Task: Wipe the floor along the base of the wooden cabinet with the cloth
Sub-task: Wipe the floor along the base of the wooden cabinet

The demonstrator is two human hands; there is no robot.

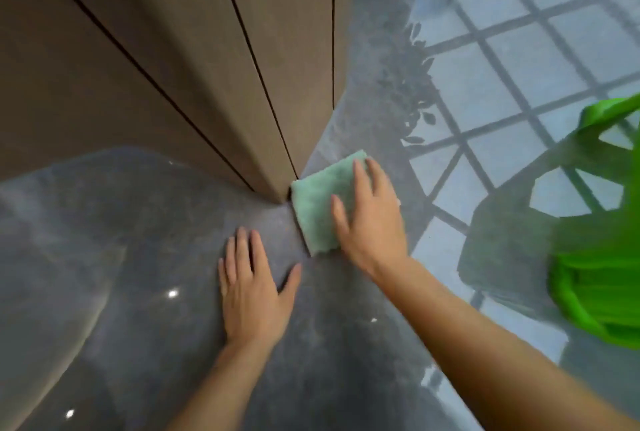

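Note:
A folded pale green cloth (320, 202) lies flat on the glossy grey floor (145, 250), touching the bottom corner of the wooden cabinet (173, 60). My right hand (370, 219) rests palm down on the cloth's right half, fingers spread and pressing it to the floor. My left hand (254, 288) lies flat on the bare floor just left of and nearer than the cloth, fingers apart, holding nothing.
The cabinet fills the upper left, with dark vertical door gaps. A bright green bag-like object (595, 274) sits at the right edge. The floor to the right reflects a window grid and a leafy plant (412, 84).

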